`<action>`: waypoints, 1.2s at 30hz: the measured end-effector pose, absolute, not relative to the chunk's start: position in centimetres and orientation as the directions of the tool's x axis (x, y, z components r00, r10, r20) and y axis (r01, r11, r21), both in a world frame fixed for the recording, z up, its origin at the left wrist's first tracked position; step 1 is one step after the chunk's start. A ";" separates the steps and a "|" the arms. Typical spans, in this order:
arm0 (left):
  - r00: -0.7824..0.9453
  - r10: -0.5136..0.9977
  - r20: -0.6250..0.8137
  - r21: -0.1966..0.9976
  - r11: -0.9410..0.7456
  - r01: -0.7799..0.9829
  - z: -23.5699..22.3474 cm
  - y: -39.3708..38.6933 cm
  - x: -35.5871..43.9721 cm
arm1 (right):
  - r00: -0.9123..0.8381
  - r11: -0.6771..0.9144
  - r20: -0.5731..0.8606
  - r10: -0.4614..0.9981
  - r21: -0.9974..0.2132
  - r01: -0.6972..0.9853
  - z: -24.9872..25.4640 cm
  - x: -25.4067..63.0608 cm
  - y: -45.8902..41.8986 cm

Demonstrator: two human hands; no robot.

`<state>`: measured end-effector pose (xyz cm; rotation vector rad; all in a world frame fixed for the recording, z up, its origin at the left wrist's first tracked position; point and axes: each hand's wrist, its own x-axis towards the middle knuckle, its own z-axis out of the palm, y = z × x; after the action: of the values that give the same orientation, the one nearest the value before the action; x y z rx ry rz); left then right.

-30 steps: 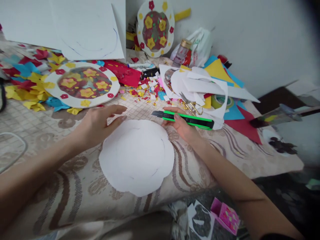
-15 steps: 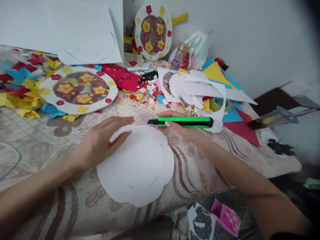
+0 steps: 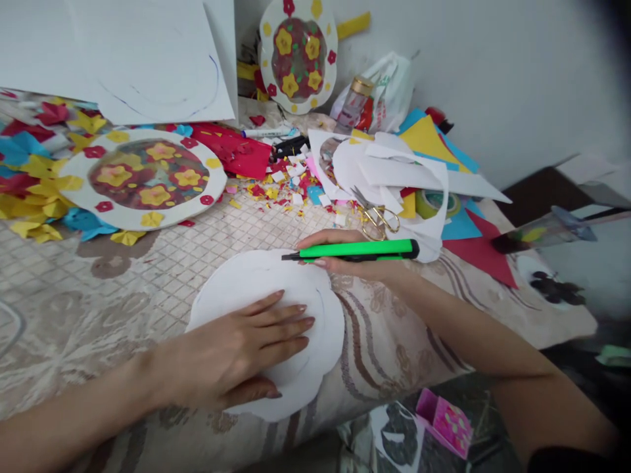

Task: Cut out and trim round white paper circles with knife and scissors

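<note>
A white scalloped paper shape [image 3: 315, 374] lies on the patterned tablecloth [image 3: 365, 335] near the front edge, with faint pen lines on it. My left hand [image 3: 246, 348] rests flat across its left and middle part, fingers spread and pointing right. At the sheet's upper right edge, my right hand [image 3: 340, 253] is closed around a green and black utility knife [image 3: 359, 248]. The knife lies nearly level, its dark tip pointing left over the top of the paper. Part of the sheet is hidden under my left hand.
A flower-decorated white frame [image 3: 211, 177] lies at left beside folded paper flowers [image 3: 39, 177]; a similar frame [image 3: 269, 59] leans on the wall. Paper scraps, gold-handled scissors [image 3: 377, 220] and white offcuts [image 3: 409, 167] lie behind my right hand. A pink box [image 3: 446, 420] sits below the table edge.
My left hand has come down from the paper's upper left edge to lie flat on it. My right hand has moved the knife left and slightly down, over the paper's top edge.
</note>
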<state>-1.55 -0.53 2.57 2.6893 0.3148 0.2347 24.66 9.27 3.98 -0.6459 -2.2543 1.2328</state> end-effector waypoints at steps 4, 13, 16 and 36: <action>0.955 0.270 0.120 0.429 -0.882 0.195 2.0 -0.6 -1.7 | -0.752 0.495 0.210 0.625 -0.851 0.173 3.9 24.4 10.1; 0.944 0.297 0.143 0.493 -0.849 0.192 1.9 -0.7 -1.7 | -0.667 0.428 0.206 0.716 -0.884 0.186 2.9 24.7 9.8; 0.940 0.300 0.160 0.488 -0.852 0.189 1.9 -0.8 -1.7 | -0.641 0.283 0.143 0.754 -0.952 0.121 2.1 24.3 9.2; 0.938 0.314 0.148 0.481 -0.852 0.209 1.9 -1.2 -1.7 | -0.885 0.476 0.155 0.439 -0.875 0.083 4.6 22.6 9.2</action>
<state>-1.72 -1.21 1.95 2.6217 0.3752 0.3054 22.60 9.24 4.56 -0.4389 -2.3689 1.3753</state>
